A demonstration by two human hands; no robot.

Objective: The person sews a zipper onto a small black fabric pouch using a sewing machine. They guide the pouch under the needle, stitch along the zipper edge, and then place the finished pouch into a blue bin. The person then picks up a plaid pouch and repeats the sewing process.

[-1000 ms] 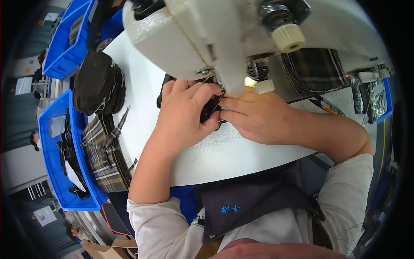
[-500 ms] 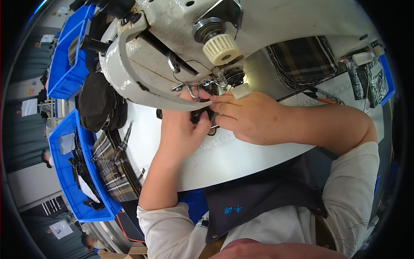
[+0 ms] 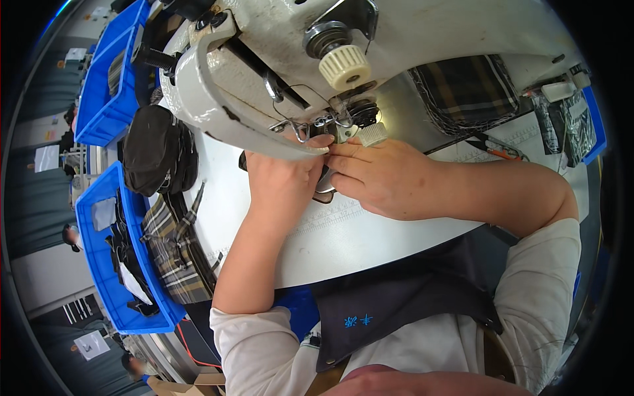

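Both hands are at the needle area of a cream-white sewing machine (image 3: 264, 79), on a small dark fabric piece (image 3: 323, 197) mostly covered by hands and machine. My left hand (image 3: 282, 181) reaches in from the left, its fingers partly behind the curved white lever (image 3: 224, 112); the thumb is drawn in against the fabric. From the right, my right hand (image 3: 383, 179) has its fingers bent and pressed together at the piece, tips meeting the left hand near the presser foot. A dark edge of the piece shows below the hands. The needle itself is hidden.
Stacked dark plaid panels (image 3: 465, 92) lie behind my right arm, beside orange-handled snips (image 3: 498, 150). At left stand a dark fabric pouch (image 3: 155, 150), plaid cloth (image 3: 175, 251) and a blue bin (image 3: 99, 264) of dark pieces. Packaged items (image 3: 564, 122) sit far right.
My left thumb, lower and spread from the fingers before, has moved up and in beside them. The right hand stays nearly in place. The view has shifted slightly.
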